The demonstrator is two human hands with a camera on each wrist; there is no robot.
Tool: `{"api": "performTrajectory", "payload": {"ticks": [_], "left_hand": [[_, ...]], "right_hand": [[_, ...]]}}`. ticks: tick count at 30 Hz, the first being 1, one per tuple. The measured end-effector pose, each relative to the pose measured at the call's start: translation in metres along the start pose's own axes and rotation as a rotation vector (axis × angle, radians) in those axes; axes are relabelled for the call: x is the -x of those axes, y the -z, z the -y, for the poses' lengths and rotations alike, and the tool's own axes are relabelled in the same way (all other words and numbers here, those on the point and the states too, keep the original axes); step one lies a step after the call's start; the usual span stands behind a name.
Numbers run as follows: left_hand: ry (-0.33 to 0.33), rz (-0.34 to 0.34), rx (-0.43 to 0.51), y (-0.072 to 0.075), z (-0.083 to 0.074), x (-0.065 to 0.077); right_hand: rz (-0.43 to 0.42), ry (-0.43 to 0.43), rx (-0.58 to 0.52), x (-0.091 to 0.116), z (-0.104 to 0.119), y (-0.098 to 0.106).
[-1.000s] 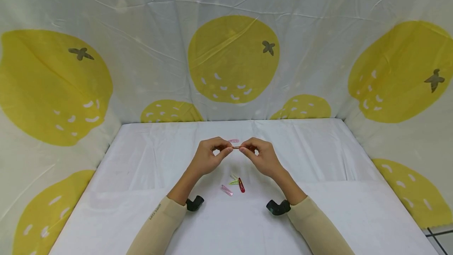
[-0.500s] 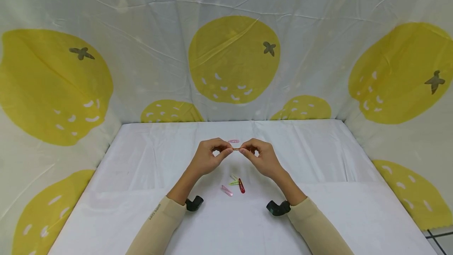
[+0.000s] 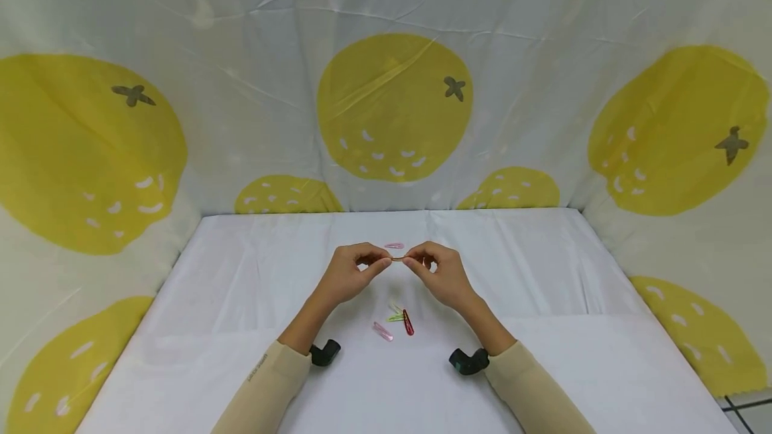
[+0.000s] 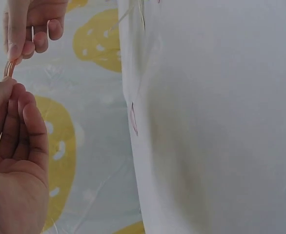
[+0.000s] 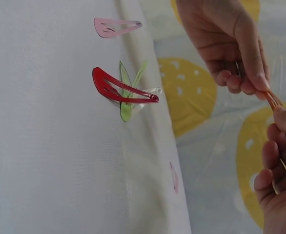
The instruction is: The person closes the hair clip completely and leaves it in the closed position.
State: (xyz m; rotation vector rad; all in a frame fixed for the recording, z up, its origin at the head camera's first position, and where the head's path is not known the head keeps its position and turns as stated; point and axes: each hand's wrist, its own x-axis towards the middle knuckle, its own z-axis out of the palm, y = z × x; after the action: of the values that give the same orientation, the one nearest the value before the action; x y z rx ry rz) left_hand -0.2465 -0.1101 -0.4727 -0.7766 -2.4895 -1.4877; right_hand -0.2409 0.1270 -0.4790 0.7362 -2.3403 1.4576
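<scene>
Both hands are raised above the white table, fingertips close together. Between them is a thin orange snap hair clip (image 5: 273, 99), with one end pinched by the thumb and fingers of my left hand (image 3: 352, 272) and the other by those of my right hand (image 3: 443, 274). Much of the clip is hidden by the fingertips. Below the hands, on the cloth, a red snap clip (image 5: 109, 88) overlaps light green clips (image 5: 126, 113). A pink clip (image 3: 382, 331) lies just left of these, and another pink clip (image 3: 395, 245) lies beyond the hands.
White cloth covers the table (image 3: 241, 300). Hanging sheets with yellow fruit prints (image 3: 395, 109) enclose its back and sides. Each wrist carries a black camera mount (image 3: 326, 352) at the cuff of a beige sleeve (image 3: 265, 387).
The head view has tilted slightly, so everything sits a little lower in it. Both hands keep their pinch on the orange hair clip, and the clips on the cloth stay in place.
</scene>
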Motion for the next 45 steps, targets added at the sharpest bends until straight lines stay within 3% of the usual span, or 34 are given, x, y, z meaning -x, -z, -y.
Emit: {"api": "performTrajectory", "payload": {"ticks": [20,29,37,45], "left_hand": [[0.076,0.014,-0.076,-0.001,0.002,0.002],[0.069,0.017,-0.091,-0.003,0.004,-0.003],[0.107,0.050,-0.144,-0.003,0.009,-0.010],[0.090,0.098,-0.160,-0.006,0.016,-0.013]], "right_hand": [[0.013,-0.002,0.054,0.004,-0.011,-0.004],[0.020,0.010,0.091,0.001,-0.016,-0.004],[0.039,-0.006,0.104,-0.004,-0.020,-0.002],[0.065,-0.042,0.131,-0.004,-0.029,-0.005]]}}
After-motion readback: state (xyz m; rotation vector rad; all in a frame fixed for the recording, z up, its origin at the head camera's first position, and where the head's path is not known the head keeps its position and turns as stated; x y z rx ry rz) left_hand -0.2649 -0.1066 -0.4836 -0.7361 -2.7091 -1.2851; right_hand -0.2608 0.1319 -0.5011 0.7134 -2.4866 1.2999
